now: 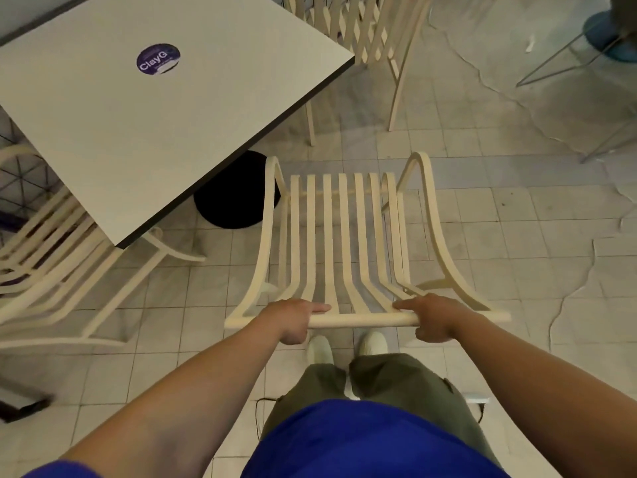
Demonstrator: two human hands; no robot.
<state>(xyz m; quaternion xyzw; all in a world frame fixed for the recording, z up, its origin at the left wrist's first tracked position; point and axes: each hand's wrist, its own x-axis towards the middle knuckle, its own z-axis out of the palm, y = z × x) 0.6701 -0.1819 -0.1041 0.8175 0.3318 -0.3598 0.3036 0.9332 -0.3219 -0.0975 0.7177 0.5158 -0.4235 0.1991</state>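
A cream slatted chair [344, 236] stands on the tiled floor directly in front of me, its seat pointing away. My left hand [293, 319] grips the left part of its top back rail [362, 319], fingers curled over the bar. My right hand [432, 317] grips the same rail further right. The chair sits to the right of a white square table [148, 112], apart from its corner.
The table carries a round purple sticker [158, 59] and stands on a black round base [238, 191]. Another cream chair [51, 263] is tucked under it at left, a third [365, 32] stands beyond. Metal stool legs [558, 60] stand far right. Cracked floor lies to the right.
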